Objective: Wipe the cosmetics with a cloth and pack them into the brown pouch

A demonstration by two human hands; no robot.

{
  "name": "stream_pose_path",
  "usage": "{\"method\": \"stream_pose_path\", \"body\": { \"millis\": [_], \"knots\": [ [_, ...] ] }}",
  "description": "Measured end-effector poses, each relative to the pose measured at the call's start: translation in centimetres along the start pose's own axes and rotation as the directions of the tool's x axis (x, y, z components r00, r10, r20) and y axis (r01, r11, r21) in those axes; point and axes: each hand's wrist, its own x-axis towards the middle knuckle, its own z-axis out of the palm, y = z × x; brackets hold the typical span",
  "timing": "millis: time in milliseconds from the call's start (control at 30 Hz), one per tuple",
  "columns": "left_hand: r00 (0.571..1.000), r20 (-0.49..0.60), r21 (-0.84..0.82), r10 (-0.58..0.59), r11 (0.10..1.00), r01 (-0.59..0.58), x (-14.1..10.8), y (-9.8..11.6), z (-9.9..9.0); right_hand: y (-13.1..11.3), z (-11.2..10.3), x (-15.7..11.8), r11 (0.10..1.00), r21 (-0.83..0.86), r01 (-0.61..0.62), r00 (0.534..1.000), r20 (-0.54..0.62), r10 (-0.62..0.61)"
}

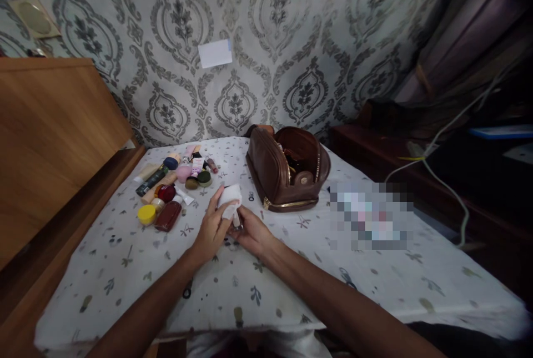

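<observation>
Grasps a white, tissue-like wad [230, 198] between left hand [214, 228] and right hand [255, 231], over the cloth-covered desk [291, 269]. Closes round the wad from 8 o'clock with the left hand, fingers bent along its side, and from 4 o'clock with the right, gripping its lower end; shows a small glint there, too hidden to name. Taking the wad as the clock's centre, has at 2 o'clock a brown bag [266, 166], upright, unzipped and gaping at the top. Has at 10 o'clock a cluster of cosmetics [184, 172], including, nearer 9 o'clock, a yellow-lidded jar [146, 215] just beside a dark red case [169, 217]. Has at 3 o'clock, beyond the bag's near corner, a pixelated item [370, 216], too blurred to identify. Faces at 12 o'clock a patterned wall [278, 8] bearing a white card [215, 54]
</observation>
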Motion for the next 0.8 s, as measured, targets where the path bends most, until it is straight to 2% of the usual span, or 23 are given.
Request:
{"method": "stream_pose_path", "body": {
  "millis": [133, 300, 400, 533, 600, 667, 733, 800],
  "knots": [
    [0.995, -0.094, 0.008, -0.036, 0.999, 0.037, 0.3, -0.3, -0.4, 0.4, 0.8, -0.9, 0.990, -0.141, 0.027, 0.999, 0.032, -0.023],
    [0.960, -0.179, -0.158, -0.216, 0.969, 0.189, 0.7, -1.0, -1.2, 0.3, 1.6, -2.1, 0.944, -0.326, 0.051, 0.988, 0.153, -0.001],
    [0.917, -0.228, -0.242, -0.328, 0.931, 0.273, 1.0, -1.1, -1.6, 0.1, 1.7, -2.2, 0.936, -0.350, 0.027, 0.982, 0.184, 0.040],
    [0.840, -0.278, -0.323, -0.465, 0.869, 0.375, 1.0, -1.4, -1.5, 0.0, 1.5, -2.0, 0.958, -0.286, -0.002, 0.977, 0.204, 0.063],
    [0.797, -0.272, -0.362, -0.540, 0.824, 0.435, 0.9, -1.7, -1.4, 0.1, 1.4, -1.9, 0.965, -0.262, 0.009, 0.978, 0.206, 0.047],
    [0.775, -0.232, -0.396, -0.588, 0.785, 0.477, 0.7, -2.0, -1.2, 0.1, 1.3, -1.7, 0.970, -0.241, 0.017, 0.982, 0.185, 0.029],
    [0.783, -0.193, -0.410, -0.592, 0.773, 0.483, 0.7, -2.1, -1.1, 0.1, 1.2, -1.6, 0.978, -0.209, 0.012, 0.987, 0.157, 0.022],
    [0.820, -0.175, -0.403, -0.546, 0.799, 0.446, 0.8, -2.1, -1.2, 0.1, 1.1, -1.4, 0.987, -0.161, -0.018, 0.990, 0.134, 0.040]
  ]
}}
